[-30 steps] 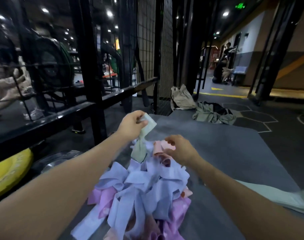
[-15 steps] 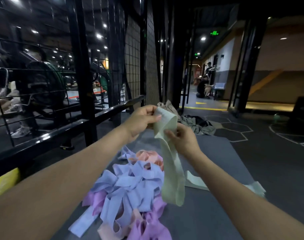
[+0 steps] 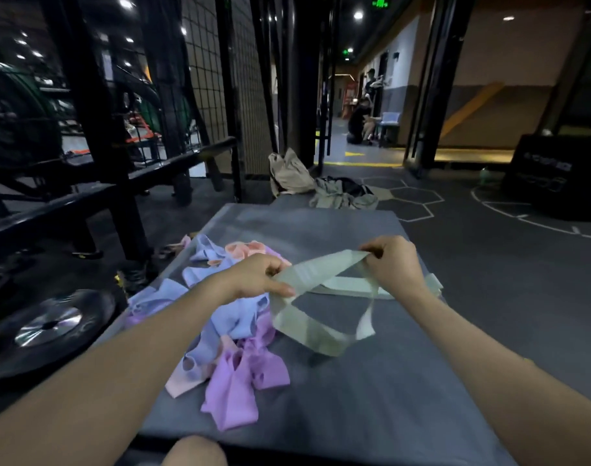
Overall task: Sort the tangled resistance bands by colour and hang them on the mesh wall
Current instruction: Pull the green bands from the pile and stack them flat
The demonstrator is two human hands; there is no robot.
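A pale green resistance band (image 3: 316, 275) is stretched between both hands above the grey mat (image 3: 371, 381); its loop sags to the mat. My left hand (image 3: 257, 277) pinches its left end, my right hand (image 3: 393, 264) grips its right end. A second pale green band (image 3: 349, 286) lies flat on the mat under my right hand. To the left sits the tangled pile (image 3: 220, 317) of blue, purple, pink and peach bands. The mesh wall (image 3: 220, 89) stands beyond the mat at the back left.
A black steel rack (image 3: 95, 156) and a weight plate (image 3: 48, 326) flank the mat's left side. Bags and clothes (image 3: 321, 188) lie past the far edge. A black box (image 3: 553, 176) stands at right. People sit in the far corridor (image 3: 363, 119).
The green band came out of the pile and was lifted. Both hands have since lowered and moved apart, spreading it sideways over the mat.
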